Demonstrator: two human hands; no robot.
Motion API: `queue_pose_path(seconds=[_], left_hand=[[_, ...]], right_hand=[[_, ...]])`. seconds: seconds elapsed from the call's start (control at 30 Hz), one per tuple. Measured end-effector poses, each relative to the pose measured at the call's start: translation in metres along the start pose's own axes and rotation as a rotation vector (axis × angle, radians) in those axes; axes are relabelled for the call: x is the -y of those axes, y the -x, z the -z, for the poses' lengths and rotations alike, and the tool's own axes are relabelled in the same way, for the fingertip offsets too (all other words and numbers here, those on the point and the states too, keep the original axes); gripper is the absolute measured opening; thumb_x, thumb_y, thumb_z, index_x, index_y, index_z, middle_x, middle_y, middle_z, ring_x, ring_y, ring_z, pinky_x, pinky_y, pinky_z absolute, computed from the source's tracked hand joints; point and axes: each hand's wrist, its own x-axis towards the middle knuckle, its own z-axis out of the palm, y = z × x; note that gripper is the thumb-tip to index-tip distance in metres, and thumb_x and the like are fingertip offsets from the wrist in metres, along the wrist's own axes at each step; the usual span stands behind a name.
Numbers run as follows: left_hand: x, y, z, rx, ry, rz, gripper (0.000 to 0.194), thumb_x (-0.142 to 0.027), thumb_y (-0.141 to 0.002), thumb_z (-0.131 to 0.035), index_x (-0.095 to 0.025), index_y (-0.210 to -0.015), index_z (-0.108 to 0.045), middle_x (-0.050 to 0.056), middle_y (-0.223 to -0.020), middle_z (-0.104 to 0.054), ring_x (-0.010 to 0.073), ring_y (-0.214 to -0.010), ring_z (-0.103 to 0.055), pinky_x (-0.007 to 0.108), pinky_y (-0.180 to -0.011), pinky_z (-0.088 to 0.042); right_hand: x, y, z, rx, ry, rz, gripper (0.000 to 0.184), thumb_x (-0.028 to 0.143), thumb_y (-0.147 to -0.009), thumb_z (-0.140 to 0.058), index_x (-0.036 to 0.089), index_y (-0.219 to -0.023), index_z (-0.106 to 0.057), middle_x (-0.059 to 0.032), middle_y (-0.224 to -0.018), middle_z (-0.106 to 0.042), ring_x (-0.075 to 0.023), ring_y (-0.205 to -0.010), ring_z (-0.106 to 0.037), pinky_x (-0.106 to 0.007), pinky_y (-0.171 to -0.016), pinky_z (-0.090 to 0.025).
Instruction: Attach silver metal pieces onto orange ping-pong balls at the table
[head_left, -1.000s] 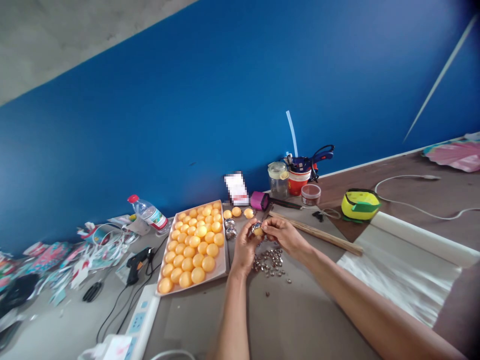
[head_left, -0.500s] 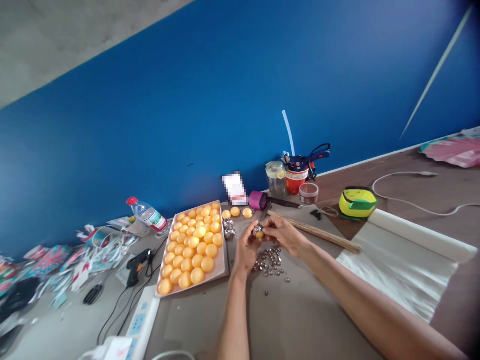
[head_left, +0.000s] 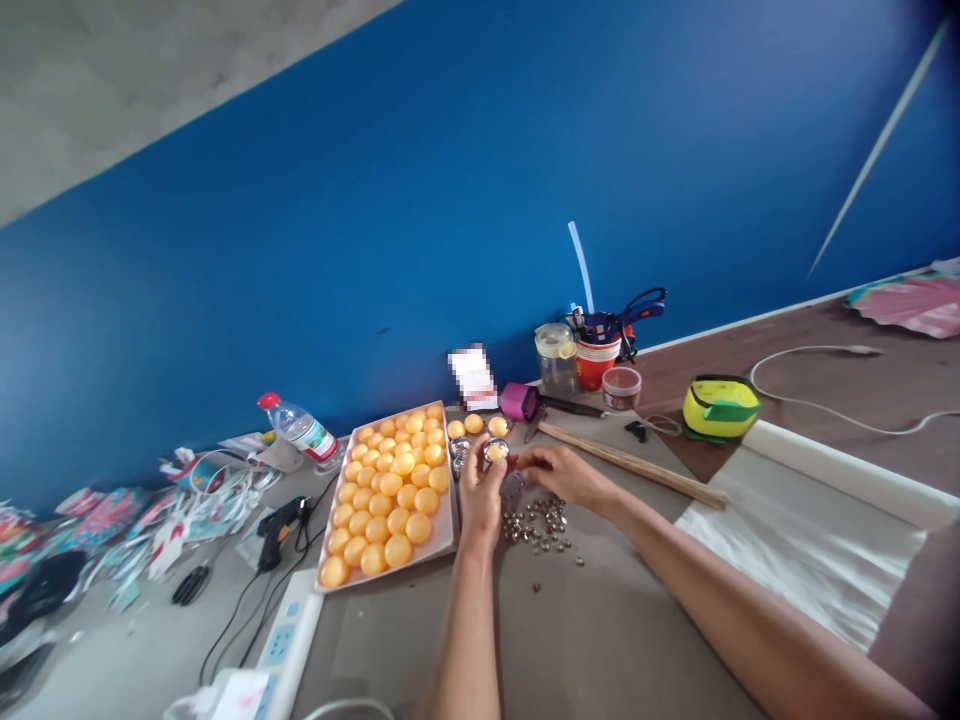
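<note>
My left hand [head_left: 480, 495] grips an orange ball partly covered with shiny silver pieces [head_left: 496, 453] between thumb and fingers. A plain orange patch of the ball faces me. Just to its right, my right hand [head_left: 561, 474] is held with its fingers bent and pressed together, apart from the ball. Whatever is at its fingertips is too small to make out. Below both hands, small shiny silver pieces [head_left: 536, 522] lie scattered on the grey table. Behind my left hand sit silver-covered balls [head_left: 460, 452], partly hidden, and a few loose orange balls [head_left: 473, 424].
A box of orange balls [head_left: 452, 535] stands at left. Beyond it are a bottle [head_left: 307, 435], a glue gun [head_left: 276, 530] and a power strip [head_left: 296, 625]. A wooden stick [head_left: 637, 465], purple-headed tool [head_left: 519, 400], red cup [head_left: 595, 368], yellow-green roll [head_left: 720, 405] and white sheet [head_left: 810, 540] lie right.
My hands have separated: the left has moved slightly left and up with the ball, turning its orange patch toward me. My right hand has drawn off the ball, fingertips lower.
</note>
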Motion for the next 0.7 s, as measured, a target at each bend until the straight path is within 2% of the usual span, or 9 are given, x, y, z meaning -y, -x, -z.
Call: queue_pose_path(seconds=[0.1, 0.17, 0.23, 0.37, 0.5, 0.6, 0.7], left_hand=[[0.002, -0.001, 0.001, -0.001, 0.015, -0.007, 0.046, -0.03, -0.071, -0.072, -0.023, -0.113, -0.055, 0.007, -0.107, -0.063, 0.0207, -0.088, -0.066, 0.037, -0.085, -0.049], [0.001, -0.001, 0.001, -0.011, 0.017, -0.015, 0.046, -0.03, -0.071, -0.071, -0.022, -0.113, -0.054, 0.007, -0.103, -0.063, 0.0203, -0.087, -0.066, 0.037, -0.085, -0.048], [0.001, -0.001, 0.0, -0.01, 0.01, -0.016, 0.047, -0.03, -0.071, -0.071, -0.022, -0.114, -0.054, 0.007, -0.102, -0.063, 0.0201, -0.086, -0.066, 0.036, -0.085, -0.049], [0.0, -0.001, -0.003, 0.007, -0.028, -0.02, 0.046, -0.031, -0.071, -0.072, -0.021, -0.113, -0.054, 0.007, -0.106, -0.062, 0.019, -0.083, -0.067, 0.034, -0.081, -0.05], [0.0, -0.001, -0.003, -0.001, -0.033, -0.026, 0.048, -0.033, -0.07, -0.071, -0.021, -0.113, -0.054, 0.008, -0.111, -0.061, 0.0194, -0.084, -0.067, 0.035, -0.081, -0.05], [0.002, -0.001, 0.0, -0.01, -0.04, -0.025, 0.048, -0.033, -0.071, -0.071, -0.021, -0.114, -0.055, 0.008, -0.111, -0.061, 0.0206, -0.086, -0.066, 0.036, -0.083, -0.05], [0.003, -0.002, 0.001, -0.011, -0.036, -0.019, 0.048, -0.033, -0.071, -0.071, -0.022, -0.115, -0.055, 0.008, -0.109, -0.062, 0.0213, -0.087, -0.066, 0.038, -0.085, -0.05]], right_hand=[[0.006, 0.009, -0.003, 0.182, 0.402, 0.108, 0.016, 0.022, -0.07, -0.057, 0.019, -0.083, -0.065, -0.0031, -0.082, -0.065, -0.0162, -0.072, -0.056, -0.029, -0.07, -0.039], [0.009, 0.014, -0.009, 0.24, 0.606, 0.201, 0.014, 0.021, -0.071, -0.056, 0.02, -0.081, -0.065, -0.0039, -0.085, -0.065, -0.0171, -0.074, -0.057, -0.032, -0.076, -0.037], [0.011, 0.016, -0.016, 0.261, 0.716, 0.243, 0.012, 0.019, -0.074, -0.054, 0.02, -0.079, -0.065, -0.0048, -0.085, -0.066, -0.0171, -0.074, -0.057, -0.033, -0.078, -0.036], [0.008, 0.015, -0.026, 0.226, 0.775, 0.237, 0.016, 0.015, -0.08, -0.047, 0.017, -0.074, -0.063, -0.0064, -0.08, -0.067, -0.0154, -0.07, -0.056, -0.032, -0.075, -0.035], [0.003, 0.012, -0.024, 0.181, 0.647, 0.255, 0.016, 0.012, -0.077, -0.048, 0.017, -0.068, -0.06, -0.0042, -0.077, -0.065, -0.0134, -0.067, -0.055, -0.03, -0.074, -0.036], [-0.001, 0.007, -0.016, 0.047, 0.35, 0.196, 0.011, 0.011, -0.07, -0.05, 0.017, -0.067, -0.059, -0.0017, -0.075, -0.063, -0.0124, -0.067, -0.054, -0.026, -0.069, -0.039], [-0.005, 0.002, -0.009, -0.082, -0.01, 0.026, 0.003, 0.016, -0.068, -0.053, 0.018, -0.066, -0.055, 0.0003, -0.069, -0.06, -0.0105, -0.057, -0.049, -0.022, -0.054, -0.037]])
